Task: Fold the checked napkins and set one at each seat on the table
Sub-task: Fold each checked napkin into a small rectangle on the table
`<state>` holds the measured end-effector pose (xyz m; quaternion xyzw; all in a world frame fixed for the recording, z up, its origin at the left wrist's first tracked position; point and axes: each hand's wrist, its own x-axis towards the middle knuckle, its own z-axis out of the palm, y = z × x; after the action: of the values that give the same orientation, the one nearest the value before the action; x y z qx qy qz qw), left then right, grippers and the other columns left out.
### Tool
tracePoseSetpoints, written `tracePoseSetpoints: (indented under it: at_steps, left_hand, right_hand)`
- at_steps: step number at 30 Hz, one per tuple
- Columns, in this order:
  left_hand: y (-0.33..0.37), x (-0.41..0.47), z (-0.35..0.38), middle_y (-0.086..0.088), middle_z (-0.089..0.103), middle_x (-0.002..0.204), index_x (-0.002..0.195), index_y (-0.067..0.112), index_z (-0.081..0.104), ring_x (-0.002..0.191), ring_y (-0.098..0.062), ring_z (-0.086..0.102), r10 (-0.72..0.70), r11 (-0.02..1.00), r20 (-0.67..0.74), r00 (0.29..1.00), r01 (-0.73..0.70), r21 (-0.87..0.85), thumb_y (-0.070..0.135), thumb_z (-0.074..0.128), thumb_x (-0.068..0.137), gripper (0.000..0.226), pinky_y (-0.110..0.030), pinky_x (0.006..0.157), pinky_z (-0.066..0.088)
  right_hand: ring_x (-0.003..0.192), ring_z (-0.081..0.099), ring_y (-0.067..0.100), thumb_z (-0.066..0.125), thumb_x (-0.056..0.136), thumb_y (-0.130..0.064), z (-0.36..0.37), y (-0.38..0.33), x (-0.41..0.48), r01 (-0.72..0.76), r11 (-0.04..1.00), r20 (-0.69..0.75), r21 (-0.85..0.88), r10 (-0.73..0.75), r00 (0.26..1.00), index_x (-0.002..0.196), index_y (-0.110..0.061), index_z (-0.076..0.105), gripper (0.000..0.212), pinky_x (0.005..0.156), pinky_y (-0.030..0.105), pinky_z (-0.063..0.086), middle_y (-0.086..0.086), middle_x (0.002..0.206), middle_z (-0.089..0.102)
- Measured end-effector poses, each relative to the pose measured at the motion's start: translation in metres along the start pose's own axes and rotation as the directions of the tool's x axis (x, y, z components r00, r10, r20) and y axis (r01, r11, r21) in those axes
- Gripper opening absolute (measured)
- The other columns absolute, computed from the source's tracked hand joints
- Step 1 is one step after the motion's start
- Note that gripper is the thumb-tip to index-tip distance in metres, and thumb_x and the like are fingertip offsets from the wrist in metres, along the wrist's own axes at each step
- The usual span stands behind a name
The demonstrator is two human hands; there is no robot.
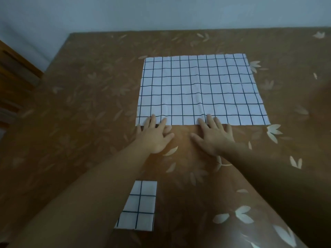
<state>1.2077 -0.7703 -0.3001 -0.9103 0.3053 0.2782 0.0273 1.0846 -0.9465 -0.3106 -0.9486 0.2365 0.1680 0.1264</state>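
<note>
Cloth like this open napkin (200,88) looks thin, soft and light to me, with nothing stiff in it, so I judge it will drape, wrinkle and skid if I tug one side only. It lies spread flat toward the far middle of the table (86,108), its near edge under my fingertips. My left hand (154,135) and right hand (213,136) both lie flat, fingers straight and spread, pressing that edge and pinching nothing. I would take hold at the two near corners, which lie outside my hands, and use the dark grid lines to keep the fold square. A folded napkin (139,210) rests close to me, between my forearms. The table wears a glossy brown cover printed with pale leaves, probably slippery. Behind it stands a plain pale wall (161,11), wooden furniture (16,68) sits at the left, and the light is dim
</note>
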Motion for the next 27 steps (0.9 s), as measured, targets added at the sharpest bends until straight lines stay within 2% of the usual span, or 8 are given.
tracePoseSetpoints:
  at_steps: [7,10,13,17,19,23,25,27]
  left_hand:
    - [-0.001,-0.004,0.003,0.003,-0.008,0.164,0.156,0.021,0.000,0.151,-0.017,-0.007,0.002,1.000,-0.057,0.998,-0.002,0.000,0.065,0.023,0.096,0.078,-0.054,0.120,0.000]
    - [-0.006,-0.015,0.003,0.001,0.015,0.163,0.155,0.016,0.018,0.150,-0.018,0.011,0.044,0.999,-0.198,0.979,-0.046,-0.006,0.054,0.035,0.098,0.070,-0.048,0.120,0.010]
    - [-0.013,-0.031,-0.002,-0.001,0.052,0.141,0.139,0.014,0.048,0.130,-0.018,0.045,0.099,0.990,-0.394,0.914,-0.131,-0.054,0.032,0.056,0.095,0.048,-0.035,0.112,0.027]
    - [-0.021,-0.050,-0.015,-0.005,0.068,0.120,0.125,0.012,0.065,0.110,-0.023,0.061,0.070,0.969,-0.549,0.833,-0.187,-0.161,0.013,0.057,0.094,0.032,-0.033,0.099,0.043]
    - [-0.026,-0.061,-0.025,-0.006,0.071,0.115,0.118,0.014,0.070,0.106,-0.025,0.063,0.028,0.953,-0.611,0.791,-0.206,-0.223,0.010,0.056,0.094,0.028,-0.035,0.092,0.049]
    - [-0.035,-0.083,-0.042,-0.003,0.074,0.102,0.102,0.016,0.076,0.097,-0.025,0.067,0.012,0.896,-0.670,0.742,-0.306,-0.322,0.013,0.059,0.088,0.022,-0.038,0.085,0.053]
    - [-0.041,-0.101,-0.052,-0.002,0.075,0.100,0.099,0.017,0.076,0.096,-0.023,0.067,0.030,0.867,-0.680,0.733,-0.357,-0.347,0.014,0.058,0.087,0.021,-0.039,0.085,0.053]
    - [-0.049,-0.120,-0.061,0.000,0.074,0.099,0.099,0.019,0.075,0.095,-0.020,0.066,0.050,0.846,-0.695,0.717,-0.401,-0.352,0.015,0.060,0.087,0.020,-0.037,0.084,0.053]
  right_hand:
    - [0.150,0.003,0.020,0.024,0.093,-0.067,0.000,-0.013,-0.008,-0.015,0.999,-0.015,0.034,0.016,1.000,0.153,-0.021,0.016,0.076,0.117,0.057,0.006,-0.002,0.164,0.007]
    - [0.145,0.023,0.018,0.034,0.094,-0.059,-0.003,-0.015,-0.015,0.000,0.996,-0.115,0.088,0.010,0.993,0.143,-0.021,0.036,0.062,0.116,0.053,0.014,-0.002,0.156,0.031]
    - [0.124,0.047,0.018,0.048,0.091,-0.041,-0.011,-0.020,-0.027,0.008,0.986,-0.226,0.169,0.031,0.974,0.126,-0.019,0.051,0.041,0.111,0.044,0.025,-0.003,0.132,0.054]
    - [0.102,0.058,0.021,0.055,0.086,-0.028,-0.027,-0.035,-0.045,0.035,0.979,-0.351,0.203,0.039,0.936,0.110,-0.018,0.056,0.026,0.097,0.036,0.033,-0.004,0.106,0.060]
    - [0.112,0.054,0.022,0.058,0.085,-0.033,-0.034,-0.042,-0.053,0.033,0.982,-0.370,0.188,0.040,0.928,0.120,-0.020,0.054,0.037,0.099,0.038,0.032,-0.001,0.118,0.057]
    - [0.141,0.027,0.026,0.066,0.082,-0.047,-0.042,-0.067,-0.075,0.047,0.996,-0.338,0.081,-0.017,0.941,0.149,-0.027,0.025,0.081,0.112,0.046,0.023,0.005,0.155,0.025]
    - [0.144,0.023,0.025,0.063,0.085,-0.042,-0.042,-0.089,-0.085,0.085,0.996,-0.362,0.027,-0.070,0.929,0.151,-0.028,0.020,0.080,0.114,0.046,0.020,0.005,0.157,0.022]
    - [0.139,0.032,0.024,0.057,0.089,-0.031,-0.043,-0.109,-0.091,0.090,0.996,-0.428,0.027,-0.070,0.901,0.148,-0.028,0.029,0.066,0.111,0.044,0.024,0.004,0.153,0.032]
